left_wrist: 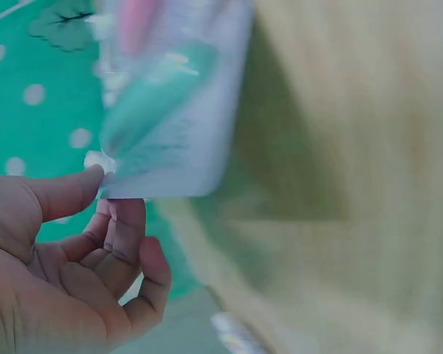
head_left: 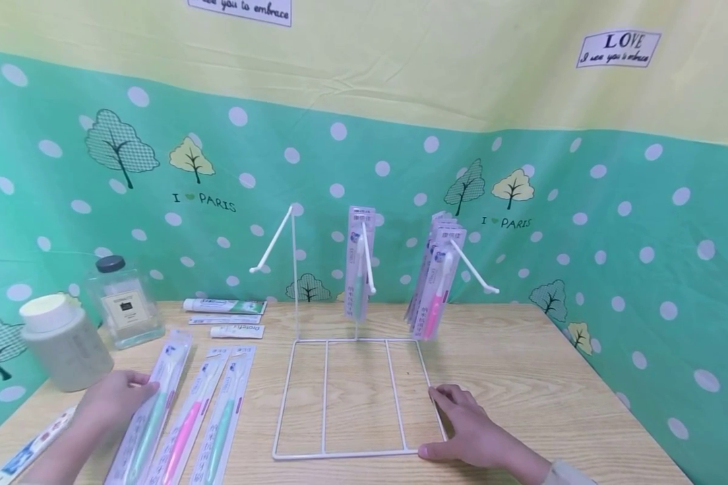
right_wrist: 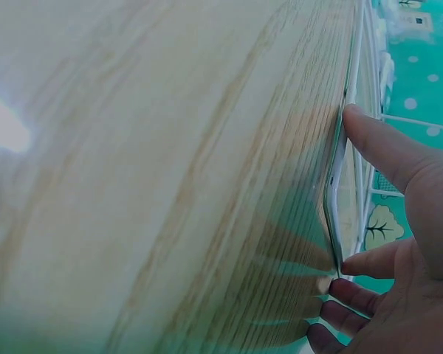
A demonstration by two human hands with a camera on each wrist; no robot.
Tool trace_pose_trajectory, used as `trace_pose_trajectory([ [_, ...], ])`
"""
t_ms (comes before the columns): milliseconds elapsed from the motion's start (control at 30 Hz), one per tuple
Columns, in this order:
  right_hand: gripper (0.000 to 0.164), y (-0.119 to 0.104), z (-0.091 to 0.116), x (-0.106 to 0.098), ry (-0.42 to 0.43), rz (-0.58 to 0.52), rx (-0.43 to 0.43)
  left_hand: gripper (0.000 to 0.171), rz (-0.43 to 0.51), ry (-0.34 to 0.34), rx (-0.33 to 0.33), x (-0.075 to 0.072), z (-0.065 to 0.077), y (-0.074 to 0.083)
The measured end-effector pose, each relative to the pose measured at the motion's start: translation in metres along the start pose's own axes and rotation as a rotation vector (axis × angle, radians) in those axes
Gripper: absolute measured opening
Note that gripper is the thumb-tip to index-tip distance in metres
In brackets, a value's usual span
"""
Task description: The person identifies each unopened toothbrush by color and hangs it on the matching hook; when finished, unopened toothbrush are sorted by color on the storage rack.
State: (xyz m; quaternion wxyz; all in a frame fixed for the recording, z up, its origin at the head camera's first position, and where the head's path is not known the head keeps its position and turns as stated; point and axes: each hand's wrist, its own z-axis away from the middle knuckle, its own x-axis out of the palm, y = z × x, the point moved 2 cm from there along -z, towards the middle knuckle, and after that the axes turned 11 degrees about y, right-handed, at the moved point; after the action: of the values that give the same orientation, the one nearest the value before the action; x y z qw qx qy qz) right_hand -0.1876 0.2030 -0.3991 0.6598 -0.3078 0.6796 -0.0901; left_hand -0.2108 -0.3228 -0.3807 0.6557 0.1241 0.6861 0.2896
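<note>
Toothbrush packs lie at the left of a wood-grain table and hang from a white wire rack, all before a yellow and green cloth backdrop. That cloth is printed with trees, pale dots, "I PARIS" with a heart between the words, and at upper right a white panel reading "LOVE" above "I see you to embrace"; another panel, cut by the top edge, shows "see you to embrace". The rack stands mid-table, its middle prong carrying a green-handled pack and its right prong a cluster with a pink-handled one foremost. At far left stand a grey bottle with a white cap and a clear glass bottle with a dark cap, its label too small to read. The right hand is spread at the near right corner of the rack's base, thumb and fingertips touching the wire. The left hand pinches the edge of the leftmost green-handled pack, beside one pink-handled and one green-handled pack. Chinese characters run down the packs. Beyond them lie a white and green tube and, smallest, a white tube apparently marked "Protefix".
</note>
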Motion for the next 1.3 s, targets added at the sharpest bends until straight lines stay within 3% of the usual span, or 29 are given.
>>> trace_pose_trajectory([
  [233,0.101,0.001,0.000,0.000,-0.002,-0.002,-0.002,0.046,-0.035,0.142,0.201,-0.019,0.012,0.048],
  [433,0.100,0.001,0.000,0.000,-0.005,-0.004,-0.006,0.036,-0.034,0.248,0.332,-0.019,0.030,0.090],
  [633,0.100,0.002,0.000,0.000,-0.003,-0.002,-0.003,0.026,0.071,0.265,0.405,-0.003,0.049,0.132],
  [867,0.099,0.001,0.000,0.000,-0.013,-0.007,0.002,0.018,0.182,0.231,0.448,0.017,0.067,0.173],
  [1167,0.099,0.002,0.001,0.000,-0.002,-0.003,-0.010,0.011,0.327,0.205,0.457,0.051,0.085,0.210],
  [1300,0.099,0.002,0.001,0.001,-0.003,0.000,-0.005,0.008,0.383,0.215,0.544,0.060,0.096,0.220],
])
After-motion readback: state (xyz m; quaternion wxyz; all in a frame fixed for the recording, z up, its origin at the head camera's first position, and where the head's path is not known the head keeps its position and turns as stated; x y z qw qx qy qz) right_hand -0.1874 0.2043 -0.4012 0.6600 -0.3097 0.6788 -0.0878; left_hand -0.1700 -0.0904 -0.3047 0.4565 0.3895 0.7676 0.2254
